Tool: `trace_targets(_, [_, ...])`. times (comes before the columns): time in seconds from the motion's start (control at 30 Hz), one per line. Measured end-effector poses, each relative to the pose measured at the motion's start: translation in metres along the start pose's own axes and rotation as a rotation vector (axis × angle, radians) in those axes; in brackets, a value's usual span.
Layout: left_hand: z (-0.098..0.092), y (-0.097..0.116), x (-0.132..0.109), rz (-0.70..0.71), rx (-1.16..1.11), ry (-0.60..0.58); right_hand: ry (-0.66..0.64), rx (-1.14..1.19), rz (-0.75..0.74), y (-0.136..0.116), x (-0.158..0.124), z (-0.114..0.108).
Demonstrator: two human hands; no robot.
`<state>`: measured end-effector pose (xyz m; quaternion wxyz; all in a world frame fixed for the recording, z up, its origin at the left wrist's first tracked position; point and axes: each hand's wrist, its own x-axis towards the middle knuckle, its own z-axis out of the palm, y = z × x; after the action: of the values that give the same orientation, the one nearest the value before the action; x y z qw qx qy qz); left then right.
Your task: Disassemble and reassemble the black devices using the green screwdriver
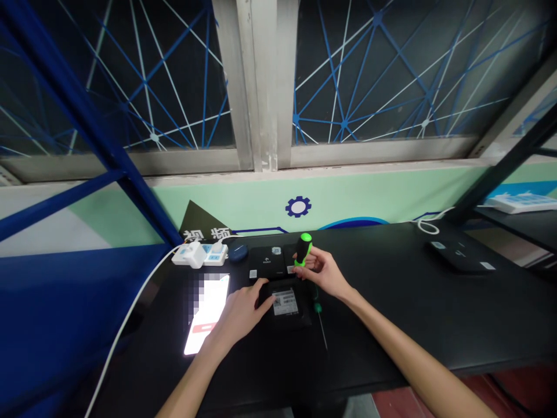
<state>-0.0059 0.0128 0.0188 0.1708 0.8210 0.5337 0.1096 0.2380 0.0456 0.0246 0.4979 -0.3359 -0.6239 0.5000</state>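
My right hand (328,273) grips a screwdriver (303,249) with a black and bright green handle. The screwdriver stands nearly upright, tip hidden, over the far right part of a flat black device (300,313) bearing a white printed label (285,302). Across that device's left side lies my left hand (243,310), fingers and thumb spread, the thumb at the label's edge. A second screwdriver (319,309), with a dark green handle and a thin shaft, rests on the table just right of the device.
Behind the device lie two flat black boxes (266,264). A lit phone (211,313) is at my left, with a white power strip (213,255) and a dark blue rounded object (238,252) beyond. Another black box (459,257) and a white cable (429,227) lie right on the black table (391,278).
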Motion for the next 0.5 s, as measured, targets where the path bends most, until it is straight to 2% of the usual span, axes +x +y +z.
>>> trace_targets(0.23, [0.001, -0.002, 0.0, 0.001, 0.024, 0.003, -0.064, -0.003, -0.022, -0.012, -0.002, -0.004])
trace_targets(0.5, [0.001, 0.0, 0.001, -0.005, 0.033, -0.002, 0.005, 0.001, -0.003, -0.003, -0.001, 0.002])
